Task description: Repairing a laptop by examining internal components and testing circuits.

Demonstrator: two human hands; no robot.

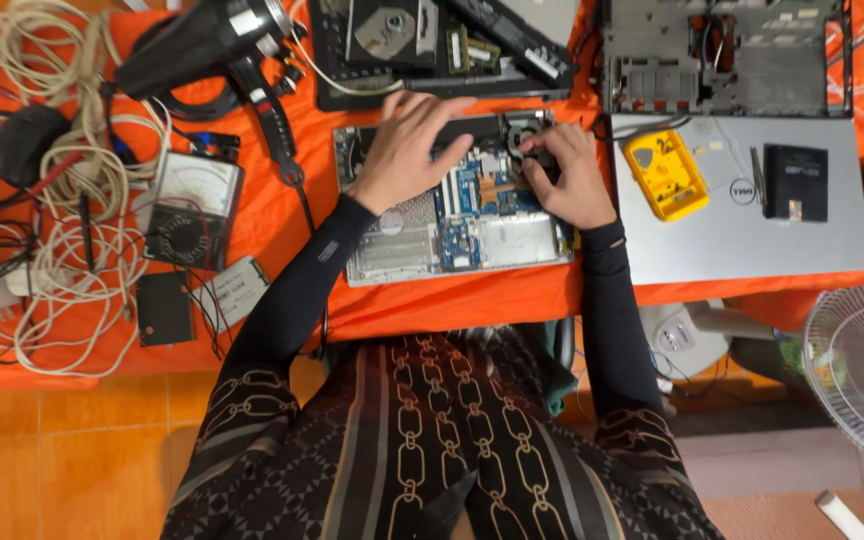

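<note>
An opened laptop base [422,250] with its blue circuit board [467,205] exposed lies on the orange tablecloth in front of me. My left hand [407,150] rests flat with spread fingers on the base's far edge. My right hand [567,175] has its fingers curled at the cooling fan [530,135] in the far right corner of the base, touching it. Whether it pinches a small part is hidden by the fingers.
A closed silver laptop [742,225] at the right carries a yellow multimeter [664,172] and a black drive [795,182]. More stripped laptop chassis [722,60] lie behind. A black hair dryer [207,45], analog meter [192,205], and tangled white cables [62,240] fill the left. A fan grille [862,370] stands lower right.
</note>
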